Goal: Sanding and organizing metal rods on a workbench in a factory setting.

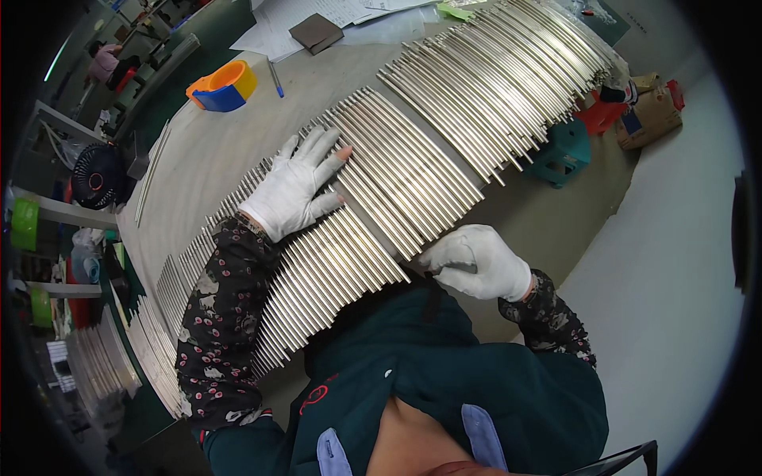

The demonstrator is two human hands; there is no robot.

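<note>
Long rows of thin shiny metal rods (413,159) lie side by side across a cloth-covered table (214,143). My left hand (295,184), in a white glove with a bare fingertip, rests flat with spread fingers on top of the rods. My right hand (476,260), also in a white glove, is closed around the near end of one rod at the table's front edge. Patterned dark sleeves cover both forearms.
An orange and blue tape dispenser (223,86), a blue pen (275,79), papers (317,16) and a dark pad (315,32) lie at the table's far side. More rods (151,178) lie at the left. A green stool (565,151) and boxes (649,115) stand on the floor right. A fan (97,176) sits left.
</note>
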